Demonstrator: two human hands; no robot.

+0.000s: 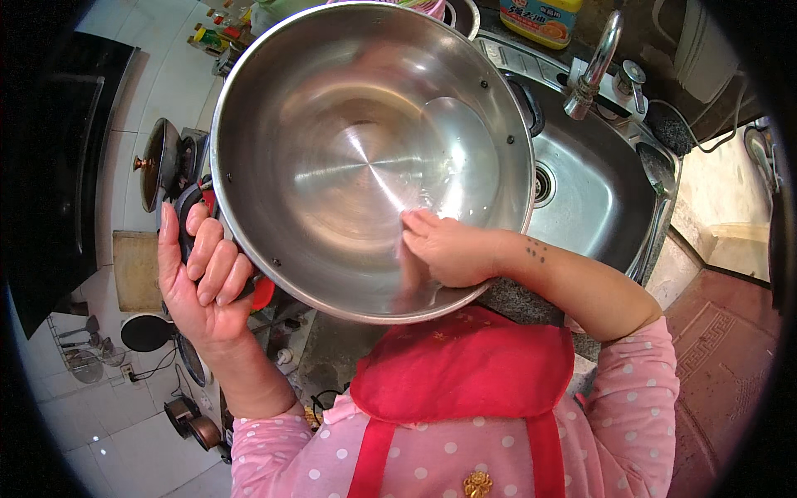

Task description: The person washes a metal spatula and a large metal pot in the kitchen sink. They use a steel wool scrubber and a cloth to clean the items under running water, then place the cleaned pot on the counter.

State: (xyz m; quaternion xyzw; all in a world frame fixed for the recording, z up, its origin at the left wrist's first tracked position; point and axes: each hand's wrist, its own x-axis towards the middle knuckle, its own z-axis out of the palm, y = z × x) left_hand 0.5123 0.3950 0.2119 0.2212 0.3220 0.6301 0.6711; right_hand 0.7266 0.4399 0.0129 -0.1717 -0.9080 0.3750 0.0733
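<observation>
A large stainless steel pan (336, 236) is tilted towards me, its far right part over the sink. A pool of clear water lies in its right side. On the left, my left hand (208, 267) has its fingers curled around the pan's dark side handle (187, 218), the index finger raised. My right hand (451, 249) is inside the pan, at the near edge of the water, fingers bent down to the metal; whether it grips anything is hidden. A second dark handle (528, 104) shows at the pan's right rim.
Right of the pan lies a steel sink (585, 199) under a faucet (591, 75). A yellow detergent bottle (540, 22) stands behind. A lidded pan (160, 165) and a cutting board (136, 271) are on the left. A black scouring pad (672, 127) sits by the faucet.
</observation>
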